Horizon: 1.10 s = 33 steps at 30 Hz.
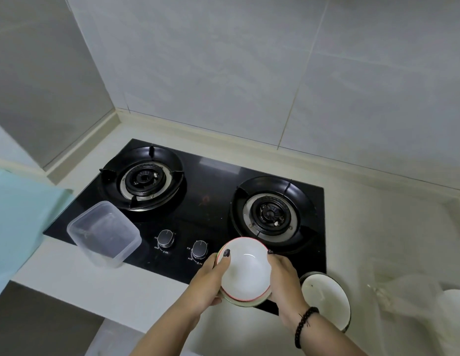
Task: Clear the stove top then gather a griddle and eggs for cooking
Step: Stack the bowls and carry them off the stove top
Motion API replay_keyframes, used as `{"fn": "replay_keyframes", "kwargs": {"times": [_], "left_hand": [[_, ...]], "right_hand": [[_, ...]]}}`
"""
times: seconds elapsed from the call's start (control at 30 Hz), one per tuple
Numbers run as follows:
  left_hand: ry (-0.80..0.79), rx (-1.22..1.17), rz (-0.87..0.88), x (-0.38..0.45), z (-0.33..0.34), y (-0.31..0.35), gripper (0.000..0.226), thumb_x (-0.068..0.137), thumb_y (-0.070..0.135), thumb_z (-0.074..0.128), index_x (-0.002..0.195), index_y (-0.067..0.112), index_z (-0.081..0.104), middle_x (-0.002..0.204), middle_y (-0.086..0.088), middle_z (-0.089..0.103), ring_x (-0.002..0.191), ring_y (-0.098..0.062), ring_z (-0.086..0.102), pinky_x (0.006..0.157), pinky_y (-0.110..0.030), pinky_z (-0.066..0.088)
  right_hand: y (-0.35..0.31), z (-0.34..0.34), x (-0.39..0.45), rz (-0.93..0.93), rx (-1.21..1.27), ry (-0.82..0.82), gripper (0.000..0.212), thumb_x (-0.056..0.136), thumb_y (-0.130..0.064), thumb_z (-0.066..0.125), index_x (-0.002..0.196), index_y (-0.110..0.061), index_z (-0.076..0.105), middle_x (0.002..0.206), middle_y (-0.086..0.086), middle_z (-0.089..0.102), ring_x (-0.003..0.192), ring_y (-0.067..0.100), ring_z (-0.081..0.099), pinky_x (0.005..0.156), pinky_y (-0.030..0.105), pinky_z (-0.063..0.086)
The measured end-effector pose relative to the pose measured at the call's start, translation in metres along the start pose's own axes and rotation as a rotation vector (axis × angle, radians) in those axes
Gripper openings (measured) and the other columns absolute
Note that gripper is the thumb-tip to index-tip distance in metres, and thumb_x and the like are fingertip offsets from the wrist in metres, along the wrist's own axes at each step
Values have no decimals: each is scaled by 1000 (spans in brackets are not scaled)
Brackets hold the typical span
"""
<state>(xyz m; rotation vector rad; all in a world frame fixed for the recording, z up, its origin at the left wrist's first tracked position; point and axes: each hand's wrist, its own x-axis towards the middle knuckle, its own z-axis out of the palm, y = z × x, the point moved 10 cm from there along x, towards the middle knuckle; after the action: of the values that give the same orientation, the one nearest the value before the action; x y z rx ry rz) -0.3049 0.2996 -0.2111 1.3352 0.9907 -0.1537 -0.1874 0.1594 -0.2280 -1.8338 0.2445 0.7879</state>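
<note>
Still clearing: both hands lifted a stack of bowls off the stove's front edge.

The left hand (211, 281) and right hand (285, 278) clasped the stacked bowls (245, 271) from opposite sides, thumbs over the rim, probably to keep the nested pieces from slipping. On the stove top (208, 181), a clear plastic container (104, 237) sat at eight o'clock and a white plate (326, 296) overhung at five o'clock, awaiting removal. No griddle or eggs showed.

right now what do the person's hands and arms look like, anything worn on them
Both forearms are bare, with no sleeves in view. The left hand has dark polish on its thumbnail, and a dark nail also shows on the right hand. A bracelet of round black beads circles the right wrist. No rings, watch or gloves are visible.
</note>
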Motion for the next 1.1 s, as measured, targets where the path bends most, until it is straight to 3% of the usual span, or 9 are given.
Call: {"fn": "replay_keyframes", "kwargs": {"times": [0.1, 0.33, 0.43, 0.53, 0.63, 0.77, 0.87, 0.97, 1.1], "left_hand": [[47, -22, 5, 1, 4, 0, 18, 99, 49, 36, 112, 43, 48, 111, 13, 58, 106, -18, 59, 71, -26, 48], [202, -39, -12, 0, 9, -12, 42, 99, 44, 39, 140, 32, 42, 131, 2, 49, 119, -25, 48, 89, -39, 45], [354, -27, -8, -7, 6, -12, 49, 97, 43, 45, 141, 22, 40, 141, -5, 37, 123, -28, 44, 103, -43, 39], [564, 102, 307, -38, 14, 36, 50, 95, 33, 53, 141, 20, 40, 142, 1, 31, 127, -20, 41, 105, -33, 35], [488, 132, 500, -55, 59, 69, 32, 93, 30, 56, 124, 27, 54, 119, 19, 52, 109, 2, 52, 94, -19, 43], [290, 179, 400, -49, 117, 61, 15, 96, 29, 52, 109, 31, 59, 97, 15, 66, 82, 7, 61, 71, -9, 44], [206, 249, 259, -37, 145, 30, 30, 94, 39, 51, 121, 24, 54, 111, 14, 60, 97, 0, 59, 87, -21, 49], [138, 246, 60, -27, 159, -3, 53, 91, 52, 48, 134, 21, 45, 133, -2, 48, 121, -20, 49, 104, -35, 41], [106, 21, -156, -27, 172, -24, 46, 97, 45, 44, 137, 25, 40, 133, 0, 46, 118, -21, 49, 95, -36, 43]], "right_hand": [[-1, -3, 0, -7, -15, -29, 13, 92, -40, 49, 91, -29, 57, 100, -2, 63, 97, 23, 60, 93, 52, 49], [-5, -9, -1, 15, -63, -211, 15, 94, -36, 51, 100, -24, 57, 106, -2, 59, 102, 19, 57, 99, 48, 47], [-21, -22, -4, -76, -65, -266, 38, 89, -37, 57, 124, -24, 53, 123, -6, 56, 116, 13, 52, 107, 43, 41], [-51, -59, -5, -255, -136, -210, 35, 91, -28, 58, 126, -24, 54, 125, -8, 55, 117, 9, 52, 104, 32, 41], [-68, -108, 4, -345, -223, -112, 34, 94, -24, 55, 127, -19, 54, 126, -5, 56, 119, 11, 51, 92, 22, 35], [-51, -141, 21, -282, -332, -81, 35, 94, -30, 54, 128, -19, 54, 128, -3, 55, 118, 14, 50, 95, 29, 39], [-33, -148, 24, -251, -411, -137, 38, 94, -32, 53, 128, -15, 54, 119, -3, 56, 108, 13, 51, 89, 27, 39], [-12, -143, 23, -181, -444, -214, 32, 95, -28, 52, 121, -10, 56, 108, 7, 60, 98, 19, 55, 78, 33, 42], [5, -142, 23, -112, -392, -254, 13, 93, -31, 54, 102, -22, 55, 100, -1, 61, 85, 13, 56, 74, 30, 47]]}}
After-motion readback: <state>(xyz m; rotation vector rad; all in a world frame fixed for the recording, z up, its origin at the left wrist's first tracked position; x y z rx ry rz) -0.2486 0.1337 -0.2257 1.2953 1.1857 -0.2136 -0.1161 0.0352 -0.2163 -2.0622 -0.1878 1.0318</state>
